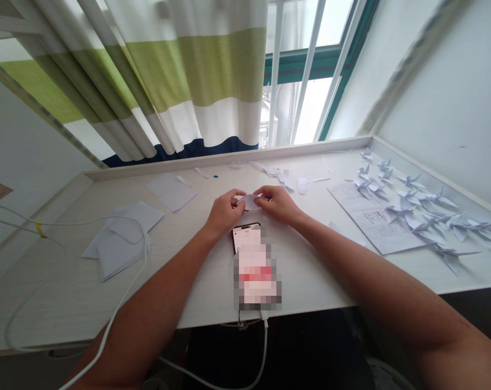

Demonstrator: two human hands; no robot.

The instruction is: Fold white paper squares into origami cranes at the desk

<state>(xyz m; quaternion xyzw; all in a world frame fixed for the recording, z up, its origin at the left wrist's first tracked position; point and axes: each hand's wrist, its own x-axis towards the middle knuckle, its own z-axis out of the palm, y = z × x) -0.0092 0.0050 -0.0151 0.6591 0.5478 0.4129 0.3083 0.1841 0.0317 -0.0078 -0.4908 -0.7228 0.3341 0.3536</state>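
A small folded piece of white paper (251, 202) is held up between both hands, above the desk and just beyond the phone. My left hand (228, 210) pinches its left side, and my right hand (278, 202) grips its right side with thumb and fingers. The folds of the paper are partly hidden by the fingers. Right below the hands lies a phone (247, 246), its screen lit and mostly blurred out, with a white cable plugged into its near end.
Several folded paper cranes (408, 195) crowd the right side, some on a written sheet (375, 230). Loose white paper sheets (123, 238) lie at left, with more paper (174, 190) behind. A white cable (127, 292) crosses my left forearm. Paper scraps (302, 186) lie near the back ledge.
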